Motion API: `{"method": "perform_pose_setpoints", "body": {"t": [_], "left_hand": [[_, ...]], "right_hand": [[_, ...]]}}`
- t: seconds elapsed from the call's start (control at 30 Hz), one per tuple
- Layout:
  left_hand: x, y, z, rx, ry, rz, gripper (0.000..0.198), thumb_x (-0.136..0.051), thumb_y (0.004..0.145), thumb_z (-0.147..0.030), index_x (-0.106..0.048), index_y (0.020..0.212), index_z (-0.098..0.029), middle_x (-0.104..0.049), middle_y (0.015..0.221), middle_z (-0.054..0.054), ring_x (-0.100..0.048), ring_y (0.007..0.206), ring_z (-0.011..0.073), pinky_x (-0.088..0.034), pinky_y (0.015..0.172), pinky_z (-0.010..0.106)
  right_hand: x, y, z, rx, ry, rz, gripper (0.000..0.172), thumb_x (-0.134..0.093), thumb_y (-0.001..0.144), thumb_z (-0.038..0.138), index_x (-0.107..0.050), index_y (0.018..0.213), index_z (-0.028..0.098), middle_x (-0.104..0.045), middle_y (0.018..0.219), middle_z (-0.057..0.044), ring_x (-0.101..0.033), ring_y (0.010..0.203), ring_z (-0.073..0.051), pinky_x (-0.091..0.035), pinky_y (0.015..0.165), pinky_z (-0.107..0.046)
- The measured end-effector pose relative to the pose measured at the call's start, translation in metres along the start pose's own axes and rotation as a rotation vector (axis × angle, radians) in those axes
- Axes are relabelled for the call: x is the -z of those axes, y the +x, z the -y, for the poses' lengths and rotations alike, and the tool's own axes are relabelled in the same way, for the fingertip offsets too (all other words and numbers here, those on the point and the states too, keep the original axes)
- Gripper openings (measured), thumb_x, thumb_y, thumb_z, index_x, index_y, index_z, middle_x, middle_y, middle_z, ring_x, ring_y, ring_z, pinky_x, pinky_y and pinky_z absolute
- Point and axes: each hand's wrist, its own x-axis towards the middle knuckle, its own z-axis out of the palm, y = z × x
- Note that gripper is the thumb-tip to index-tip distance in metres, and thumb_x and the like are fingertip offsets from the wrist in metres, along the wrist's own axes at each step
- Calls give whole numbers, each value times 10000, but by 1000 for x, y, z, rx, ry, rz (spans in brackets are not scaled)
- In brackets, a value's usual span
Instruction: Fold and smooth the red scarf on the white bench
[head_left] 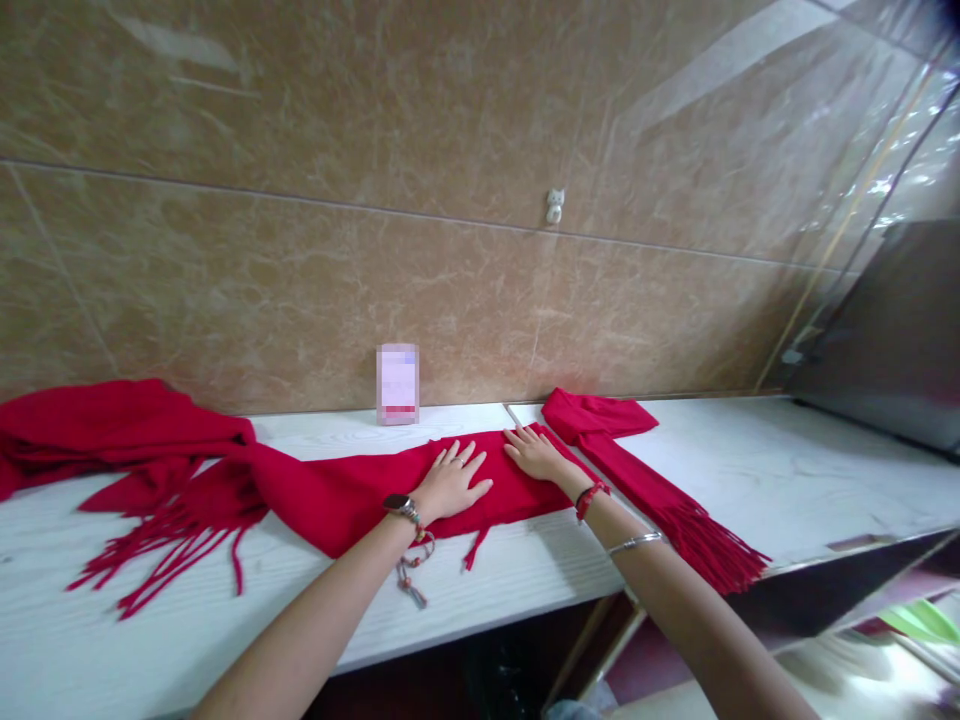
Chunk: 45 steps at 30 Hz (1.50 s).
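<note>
A red fringed scarf (352, 490) lies across the white tabletop, its middle stretch spread flat and its left part bunched with loose tassels. My left hand (451, 482) rests palm down on the flat stretch, fingers spread. To its right, my right hand (537, 455) also presses flat on the scarf near its right end, fingers extended. Just beyond that hand, a folded red piece of scarf (622, 460) runs to the front edge with its fringe fanned out. Whether it joins the flat stretch, I cannot tell.
A phone-like upright object (397, 385), blurred out, leans against the tiled wall (450, 290). A small white cat figure (555, 206) is stuck on the wall. At the far right stands a dark panel (885, 330). The white table (780, 470) has an open space under its front edge.
</note>
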Motion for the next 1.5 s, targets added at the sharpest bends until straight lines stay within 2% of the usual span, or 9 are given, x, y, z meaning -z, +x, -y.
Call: {"method": "perform_pose_setpoints", "body": {"t": [0.37, 0.47, 0.53, 0.67, 0.8, 0.93, 1.13, 1.27, 1.5], "left_hand": [[21, -17, 7, 65, -92, 224, 949, -401, 685, -738, -146, 1402, -172, -23, 1465, 104, 41, 1323, 318, -87, 1047, 483], [23, -21, 16, 26, -136, 242, 809, -372, 760, -673, -170, 1395, -213, -45, 1469, 75, 33, 1330, 288, -89, 1046, 479], [24, -21, 22, 21, -146, 164, 620, -297, 859, -553, -228, 1378, -221, -117, 1465, 72, -20, 1336, 258, -100, 1047, 467], [28, -20, 20, -164, -140, -62, 421, -421, 856, -302, -428, 1266, -204, -336, 1383, 78, -263, 1279, 212, -203, 1040, 360], [36, -22, 9, -374, -241, -9, 180, -503, 779, -173, -631, 906, -173, -583, 1021, 49, -530, 962, 151, -364, 905, 244], [44, -24, 8, -414, -311, 91, 149, -539, 735, -135, -629, 843, -183, -595, 919, 13, -533, 894, 140, -379, 861, 236], [52, -26, 10, -408, -291, 180, 72, -548, 760, -199, -617, 768, -181, -601, 853, -3, -532, 844, 134, -363, 846, 236], [59, -33, 1, -335, -131, 182, 282, -644, 673, -352, -580, 893, -187, -563, 912, 19, -518, 852, 171, -398, 746, 250], [75, -40, -9, -278, 16, 185, 241, -519, 674, -118, -548, 903, -185, -583, 882, 19, -538, 806, 159, -399, 693, 229]], "right_hand": [[-1, -3, -11, -143, -61, 2, 392, -252, 925, 268, -459, 1238, 156, -345, 1377, -143, -244, 1284, -269, -273, 985, -468], [7, -5, -3, -256, -4, -54, 451, -280, 918, 319, -385, 1293, 92, -332, 1378, -177, -261, 1277, -266, -216, 1018, -459], [15, -8, 9, -269, 32, -91, 483, -307, 907, 332, -352, 1315, 78, -292, 1399, -177, -225, 1291, -279, -180, 1032, -469], [29, -19, 44, -148, 183, -40, 516, -286, 904, 383, -267, 1368, 156, -213, 1439, -134, -158, 1313, -280, -213, 1010, -512], [30, -32, 68, -31, 214, 117, 478, -264, 909, 402, -301, 1353, 230, -232, 1438, -99, -173, 1309, -283, -229, 980, -562], [27, -39, 62, 45, 158, 155, 446, -280, 911, 377, -340, 1334, 251, -196, 1451, -75, -137, 1318, -278, -206, 991, -567], [30, -41, 47, -42, 247, 175, 538, -304, 892, 432, -252, 1377, 205, -210, 1441, -104, -148, 1315, -277, -205, 1008, -543], [47, -48, 45, 74, 350, 181, 561, -420, 851, 402, -339, 1341, 143, -304, 1400, -138, -246, 1291, -235, -235, 1041, -413], [71, -59, 50, 226, 412, 256, 640, -620, 724, 332, -400, 1306, 185, -362, 1374, -109, -358, 1234, -231, -290, 1023, -362]]}}
